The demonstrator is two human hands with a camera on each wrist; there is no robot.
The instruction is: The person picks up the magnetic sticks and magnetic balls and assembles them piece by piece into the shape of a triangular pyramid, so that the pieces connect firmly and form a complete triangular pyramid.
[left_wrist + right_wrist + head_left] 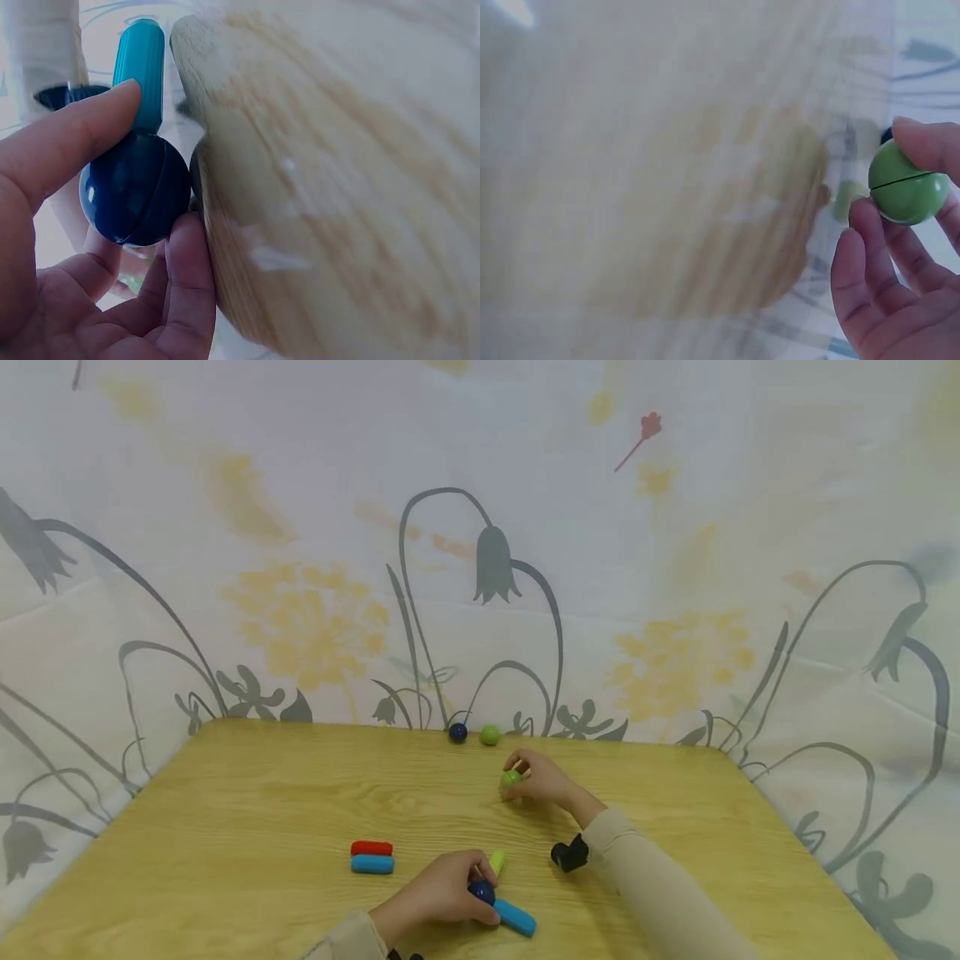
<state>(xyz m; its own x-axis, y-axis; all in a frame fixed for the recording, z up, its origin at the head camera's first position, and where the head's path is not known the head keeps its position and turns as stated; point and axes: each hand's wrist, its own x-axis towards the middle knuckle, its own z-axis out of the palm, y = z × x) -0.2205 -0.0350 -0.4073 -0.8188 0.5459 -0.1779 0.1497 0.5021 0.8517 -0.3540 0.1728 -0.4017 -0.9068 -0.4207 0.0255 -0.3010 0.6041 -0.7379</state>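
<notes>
Pinching dk-blue ball (482, 892) w/ L hand (448, 887) nr front of tabletop (262, 802), at far-L end of blue stick (517, 919) slanting near-R, & pinching lt-green ball (511, 778) w/ R hand (542, 779) farther back, being nearer to rear green ball (490, 735) lying beyond-L.

Kind of room unclear: wood-grain table (270, 793), flower-patterned backdrop (480, 435).

Reaches forward with the right arm (660, 881), slanting up and to the left in the head view, and pinches with the right hand (542, 779), thumb (931, 146) opposite bent fingers (851, 271). Holds the left hand (448, 887) lower in that view and nearer the body, likewise bent into a pinch. Wears long pale sleeves (354, 939) down to both wrists (585, 804).
</notes>
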